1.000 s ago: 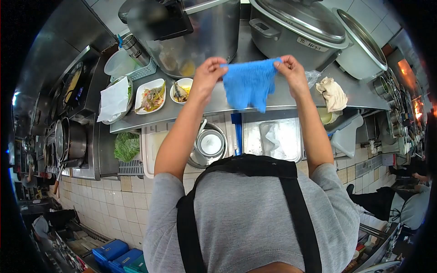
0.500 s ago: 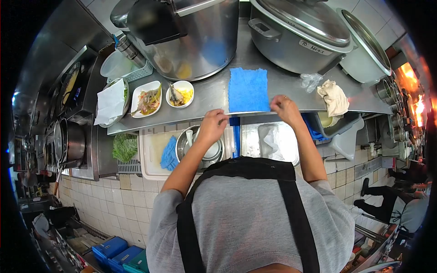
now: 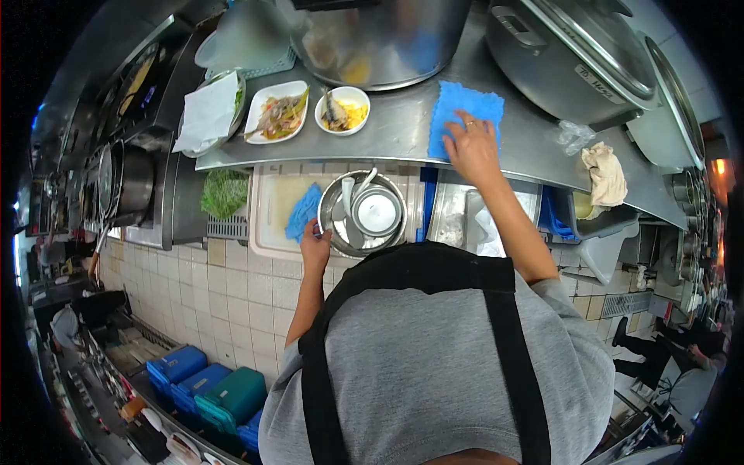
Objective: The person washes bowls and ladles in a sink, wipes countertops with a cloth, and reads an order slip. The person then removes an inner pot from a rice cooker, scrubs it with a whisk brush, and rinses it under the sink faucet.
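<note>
My right hand [image 3: 473, 151] lies with its fingers spread on a blue cloth [image 3: 449, 108], which is laid flat on the steel counter near its front edge. Lower down, my left hand [image 3: 315, 246] is at the left rim of a round metal bowl [image 3: 332, 195], its fingers closed about the edge. Inside that bowl sit a smaller pot with a white lid [image 3: 378, 211] and white-handled utensils [image 3: 348, 188]. A second, crumpled blue cloth [image 3: 303, 213] is just above my left hand, beside the bowl.
On the steel counter [image 3: 395, 141] stand a square dish of food [image 3: 277, 114], a small bowl of fish and yellow food [image 3: 342, 111], a large pot [image 3: 372, 46] and a rice cooker [image 3: 573, 66]. A beige cloth [image 3: 604, 174] hangs at the right edge. Lidded bins [image 3: 230, 397] stand behind me.
My left hand has dropped from the counter edge to the metal bowl's rim. My right hand has moved from the blue cloth's corner onto the cloth. The view has shifted.
</note>
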A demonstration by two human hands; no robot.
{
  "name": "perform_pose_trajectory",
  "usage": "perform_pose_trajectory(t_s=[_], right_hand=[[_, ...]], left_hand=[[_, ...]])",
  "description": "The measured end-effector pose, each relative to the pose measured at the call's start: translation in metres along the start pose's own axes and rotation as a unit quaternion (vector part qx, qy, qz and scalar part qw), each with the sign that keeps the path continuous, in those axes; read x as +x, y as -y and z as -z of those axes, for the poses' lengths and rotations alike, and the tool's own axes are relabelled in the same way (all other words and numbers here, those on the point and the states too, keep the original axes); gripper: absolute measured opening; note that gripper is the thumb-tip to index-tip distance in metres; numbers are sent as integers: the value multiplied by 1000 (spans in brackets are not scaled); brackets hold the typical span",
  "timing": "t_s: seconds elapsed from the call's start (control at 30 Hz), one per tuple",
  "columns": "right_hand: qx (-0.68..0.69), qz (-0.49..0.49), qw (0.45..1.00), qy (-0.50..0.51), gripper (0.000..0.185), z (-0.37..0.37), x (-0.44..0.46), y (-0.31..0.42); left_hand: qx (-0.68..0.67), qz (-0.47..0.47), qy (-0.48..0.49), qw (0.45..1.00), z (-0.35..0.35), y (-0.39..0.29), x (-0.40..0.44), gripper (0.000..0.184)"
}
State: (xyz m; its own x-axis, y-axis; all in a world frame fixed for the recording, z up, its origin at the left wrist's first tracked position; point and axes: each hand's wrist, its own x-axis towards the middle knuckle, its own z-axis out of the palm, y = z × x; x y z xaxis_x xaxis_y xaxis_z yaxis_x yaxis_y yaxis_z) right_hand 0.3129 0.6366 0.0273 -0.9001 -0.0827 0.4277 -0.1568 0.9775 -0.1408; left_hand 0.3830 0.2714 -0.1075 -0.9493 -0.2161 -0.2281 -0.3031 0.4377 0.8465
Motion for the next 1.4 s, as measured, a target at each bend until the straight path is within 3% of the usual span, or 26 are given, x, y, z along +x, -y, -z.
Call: perform_pose_trajectory(t_s=[0.07,0.13,0.2,0.23,0.27,0.4,0.5,0.73,0.93,1.07,1.2,1.33,1.4], right_hand=[[173,-88,966,172,21,-8,-17,36],[202,-95,925,308,35,-42,-43,60],[309,-110,877,352,42,-87,-70,74],[328,-120,879,324,41,-108,-81,76],[342,-144,869,328,43,-108,-81,76],[372,-169,862,301,41,-96,-83,72],[475,-240,779,333,41,-40,-70,74],[575,-240,753,213,49,63,-45,44],[545,-242,792,129,48,117,-4,-21],[517,-271,808,77,46,117,21,-69],[495,-281,818,88,46,110,40,-108],[485,-310,814,83,45,73,44,-136],[532,-328,776,87,44,56,37,-140]], left_hand=[[-18,10,-9,1000,0,3,-4,38],[-76,-20,-26,997,-5,5,-2,29],[-82,-35,-26,996,-9,26,9,23],[-85,-44,-27,995,-10,31,14,21],[-156,36,6,987,-5,1,3,19],[-163,56,68,983,12,-28,-5,18],[-227,59,114,965,32,-75,-15,17],[-351,48,246,902,57,-198,-32,14],[-369,1,257,893,1,-269,-11,15],[-367,-28,297,881,-52,-292,27,15],[-351,-42,308,883,-99,-308,58,14],[-331,-33,309,891,-135,-300,78,12],[-319,-35,297,899,-148,-296,82,10]])
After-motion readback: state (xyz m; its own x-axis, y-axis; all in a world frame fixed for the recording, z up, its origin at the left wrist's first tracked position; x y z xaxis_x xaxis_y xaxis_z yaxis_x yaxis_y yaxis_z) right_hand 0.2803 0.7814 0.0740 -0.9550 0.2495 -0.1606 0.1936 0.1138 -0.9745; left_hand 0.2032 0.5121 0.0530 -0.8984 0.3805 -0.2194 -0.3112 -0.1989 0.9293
